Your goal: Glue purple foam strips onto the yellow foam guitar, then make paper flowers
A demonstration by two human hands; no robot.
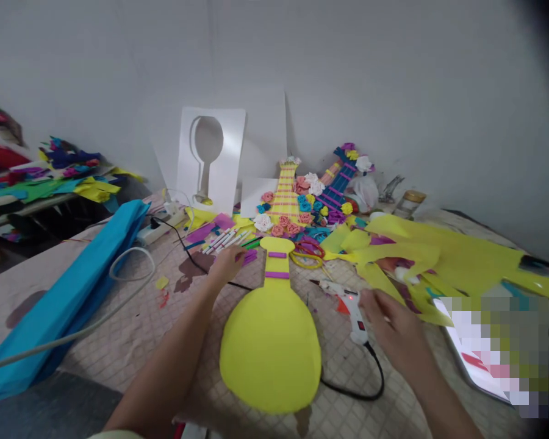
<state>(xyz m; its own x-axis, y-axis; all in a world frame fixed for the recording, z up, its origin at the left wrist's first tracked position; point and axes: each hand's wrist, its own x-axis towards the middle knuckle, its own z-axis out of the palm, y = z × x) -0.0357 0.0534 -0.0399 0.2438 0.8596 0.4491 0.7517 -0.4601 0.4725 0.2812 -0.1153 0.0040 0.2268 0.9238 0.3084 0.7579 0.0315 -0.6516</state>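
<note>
A yellow guitar-like cutout [271, 350] lies on the table in front of me, with two purple strips [277, 275] across its neck. To the left of the neck, my left hand [227, 267] reaches down with fingers curled beside a small pile of purple strips [249, 257]. Its fingertips are partly hidden, so what they pinch is unclear. On the other side, my right hand [391, 317] has its fingers curled against the back end of a white glue gun [357, 317]. The gun's red light is lit, its nozzle points left, and a black cord runs from its handle.
Marker pens [222, 241] and yellow-handled scissors [307, 259] lie beyond the cutout. Decorated paper pieces [287, 192] lean at the back beside a white stencil board [235, 158]. Blue paper [73, 292] lies left, yellow sheets [457, 250] right, near a phone-like device [466, 350].
</note>
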